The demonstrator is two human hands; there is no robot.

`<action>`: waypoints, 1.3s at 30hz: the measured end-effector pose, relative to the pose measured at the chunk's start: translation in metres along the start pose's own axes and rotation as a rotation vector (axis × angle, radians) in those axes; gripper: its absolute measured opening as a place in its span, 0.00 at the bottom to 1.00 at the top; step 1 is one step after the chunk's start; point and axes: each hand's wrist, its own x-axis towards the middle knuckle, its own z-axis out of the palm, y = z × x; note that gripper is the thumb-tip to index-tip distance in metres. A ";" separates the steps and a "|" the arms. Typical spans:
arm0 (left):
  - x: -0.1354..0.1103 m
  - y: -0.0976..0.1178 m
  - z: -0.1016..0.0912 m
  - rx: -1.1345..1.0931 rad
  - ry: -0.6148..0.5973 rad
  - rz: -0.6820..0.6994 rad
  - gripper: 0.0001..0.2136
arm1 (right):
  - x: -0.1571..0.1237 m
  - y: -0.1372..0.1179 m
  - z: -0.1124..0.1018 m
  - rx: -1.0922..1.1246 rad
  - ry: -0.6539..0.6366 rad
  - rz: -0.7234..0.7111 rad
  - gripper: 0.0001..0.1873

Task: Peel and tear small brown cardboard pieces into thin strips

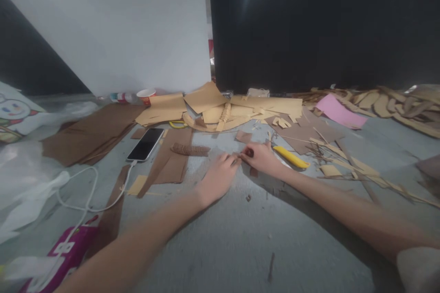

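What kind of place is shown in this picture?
Probably a craft workspace, perhaps for cutting leather-like or card material: cut brown sheets, narrow tan strips and what looks like a yellow cutter lie on a grey surface.

Phone [145,144], screen dark, left of centre, white cable [131,171] plugged into its near end; cable loops across to magenta device [84,237], near left. Clear plastic bag [27,165], crumpled, left. Cartoon-print item [15,112], far left, cut off by frame. Bottle [121,97] lying on side, red-and-white paper cup [146,97] upright just right of it, far left. Pink sheet [341,111], far right. White panel [137,23] and black panel [323,27] behind.
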 end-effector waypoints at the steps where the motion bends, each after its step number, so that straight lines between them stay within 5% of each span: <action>1: 0.000 0.000 0.000 0.006 -0.002 0.002 0.25 | -0.001 0.001 0.001 -0.006 0.017 -0.027 0.11; 8: -0.001 0.003 0.002 0.015 -0.007 -0.009 0.22 | -0.006 0.014 -0.005 -0.087 0.118 -0.396 0.16; 11: 0.000 0.004 0.003 0.000 0.006 -0.002 0.23 | -0.005 0.023 -0.013 -0.132 0.096 -0.579 0.27; 15: 0.000 0.005 0.004 -0.009 0.016 0.003 0.26 | -0.001 0.033 -0.017 -0.156 0.021 -0.724 0.28; 28: -0.003 0.002 0.006 -0.072 0.045 -0.045 0.24 | -0.002 0.034 -0.015 -0.200 0.127 -0.785 0.30; 39: -0.005 -0.002 0.014 -0.138 0.063 -0.138 0.28 | -0.011 0.016 -0.016 0.101 -0.212 -0.683 0.32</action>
